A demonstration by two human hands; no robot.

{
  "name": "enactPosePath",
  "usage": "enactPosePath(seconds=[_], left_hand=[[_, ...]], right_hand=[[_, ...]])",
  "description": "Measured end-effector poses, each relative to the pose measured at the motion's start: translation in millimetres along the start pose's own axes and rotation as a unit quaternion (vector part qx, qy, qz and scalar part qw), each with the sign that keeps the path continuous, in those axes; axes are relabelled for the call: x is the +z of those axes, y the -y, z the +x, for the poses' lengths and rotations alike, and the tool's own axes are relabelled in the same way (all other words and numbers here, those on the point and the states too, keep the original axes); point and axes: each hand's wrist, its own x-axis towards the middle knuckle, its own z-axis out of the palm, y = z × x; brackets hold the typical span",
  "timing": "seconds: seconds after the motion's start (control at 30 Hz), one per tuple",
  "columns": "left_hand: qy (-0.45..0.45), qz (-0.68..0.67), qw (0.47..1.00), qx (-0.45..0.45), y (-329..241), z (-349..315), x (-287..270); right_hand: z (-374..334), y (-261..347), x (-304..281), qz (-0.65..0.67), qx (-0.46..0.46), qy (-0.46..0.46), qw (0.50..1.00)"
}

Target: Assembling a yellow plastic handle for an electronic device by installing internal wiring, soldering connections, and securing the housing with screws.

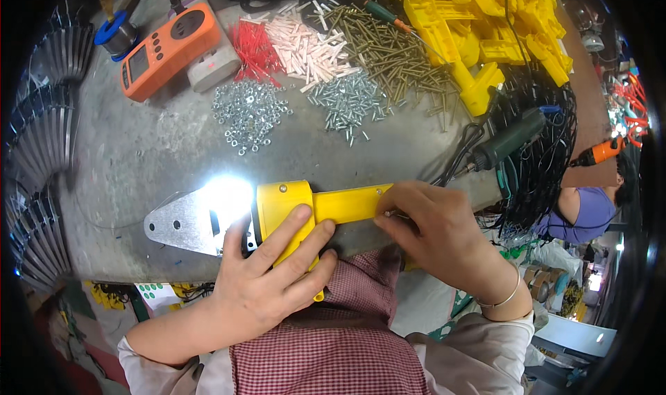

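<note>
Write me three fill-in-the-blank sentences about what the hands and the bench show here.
1. The left hand grips the wide end of a tool body coloured ____.
2. A flat plate made of ____ sticks out from that tool body.
3. The right hand wears a thin ____ at the wrist.

Missing words: yellow; metal; bracelet

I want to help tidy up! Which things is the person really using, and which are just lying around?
In use:
- yellow handle, held by left hand and right hand
- metal plate fixed to it

Lying about:
- orange meter
- nuts
- silver screws
- brass screws
- red plugs
- white plugs
- yellow parts
- green tool
</note>
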Motion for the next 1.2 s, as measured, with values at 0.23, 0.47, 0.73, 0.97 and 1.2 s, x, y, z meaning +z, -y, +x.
enactPosePath(seconds=[0.23, 0.47, 0.73, 0.97, 1.2], left_hand=[[0.010, 0.008, 1.000, 0.014, 1, -6, 5], [0.027, 0.018, 0.999, 0.029, 5, -4, 2], [0.020, 0.012, 0.999, 0.031, 7, -3, 1], [0.014, 0.002, 1.000, 0.021, 6, -4, 1], [0.011, 0.011, 1.000, 0.021, 6, -1, -3]], right_hand=[[0, -3, -17, 0.155, 0.176, -0.003, 0.972], [-22, 30, 12, 0.242, 0.065, 0.062, 0.966], [-28, 46, 59, 0.166, -0.080, 0.002, 0.983], [-30, 52, 61, 0.109, -0.083, -0.019, 0.990], [-32, 47, 66, 0.066, -0.108, -0.020, 0.992]])
